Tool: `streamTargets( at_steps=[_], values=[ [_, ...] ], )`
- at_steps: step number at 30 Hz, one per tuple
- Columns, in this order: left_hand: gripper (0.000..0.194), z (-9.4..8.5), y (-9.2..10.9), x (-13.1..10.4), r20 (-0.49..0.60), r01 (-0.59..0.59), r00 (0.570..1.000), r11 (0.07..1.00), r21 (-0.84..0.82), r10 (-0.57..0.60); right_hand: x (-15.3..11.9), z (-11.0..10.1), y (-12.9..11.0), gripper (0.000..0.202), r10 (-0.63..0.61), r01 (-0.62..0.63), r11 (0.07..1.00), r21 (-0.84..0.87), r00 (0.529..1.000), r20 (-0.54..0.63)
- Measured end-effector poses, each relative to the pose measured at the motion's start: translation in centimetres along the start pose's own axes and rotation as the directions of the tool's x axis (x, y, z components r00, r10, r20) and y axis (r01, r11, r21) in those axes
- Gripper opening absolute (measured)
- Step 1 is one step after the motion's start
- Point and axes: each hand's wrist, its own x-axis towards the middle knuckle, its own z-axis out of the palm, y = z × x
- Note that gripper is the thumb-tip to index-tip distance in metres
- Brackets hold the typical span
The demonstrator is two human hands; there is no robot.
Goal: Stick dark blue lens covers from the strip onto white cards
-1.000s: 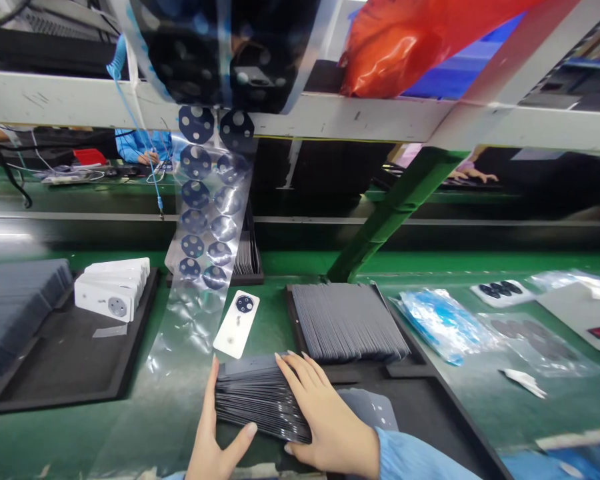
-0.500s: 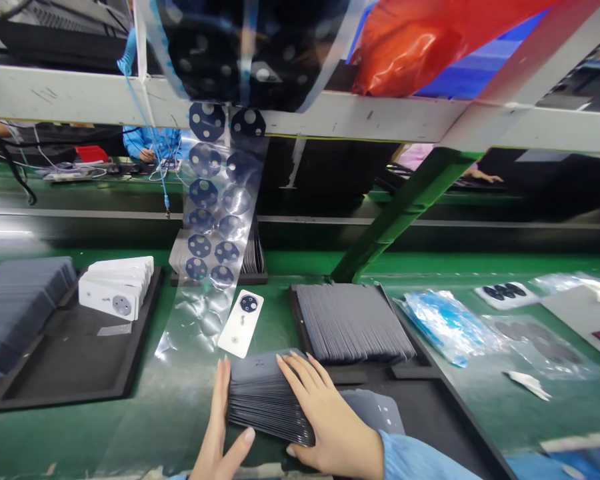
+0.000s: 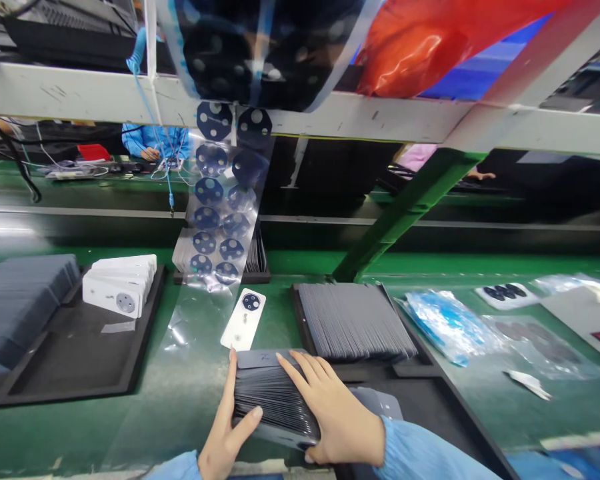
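Note:
Between my two hands is a stack of thin dark grey panels point(image 3: 270, 393), fanned slightly, at the bottom centre. My left hand point(image 3: 227, 423) grips its left side, thumb along the near edge. My right hand point(image 3: 330, 413) wraps over the right side with fingers on top and thumb at the lower corner. Just beyond the stack a white phone-shaped panel point(image 3: 240, 325) with a dark round camera sticker lies on the green bench. A clear strip of dark round stickers point(image 3: 209, 192) hangs down behind it.
A black tray point(image 3: 75, 360) with white panels point(image 3: 123, 283) and grey panels point(image 3: 25, 307) is at left. At right, another tray holds a grey row point(image 3: 355, 320), near a blue plastic packet point(image 3: 445, 323). A green post point(image 3: 405, 217) slants behind. A person's hands point(image 3: 150, 154) show far back.
The stack has shifted slightly right and its near side has tilted, showing more of the panels' edges. My left hand has moved right and up, with more blue sleeve showing.

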Motion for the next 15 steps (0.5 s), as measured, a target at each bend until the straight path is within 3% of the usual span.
streamTargets(
  at_steps=[3, 8, 15],
  values=[
    [0.083, -0.1, -0.2, 0.0, 0.005, -0.017, 1.000, 0.999, -0.031, 0.017, 0.1, -0.1, -0.2, 0.131, -0.005, 0.005, 1.000, -0.020, 1.000, 0.009],
    [0.080, -0.3, -0.4, 0.3, 0.017, -0.044, 0.999, 0.999, 0.005, 0.044, 0.3, 0.6, -0.1, 0.112, -0.060, 0.058, 0.998, -0.037, 0.995, -0.076],
    [0.082, -0.6, -1.3, 0.0, -0.022, -0.148, 0.988, 0.979, 0.140, 0.152, 0.7, 1.0, 0.4, 0.114, -0.152, 0.127, 0.975, -0.184, 0.980, -0.126]
  ],
)
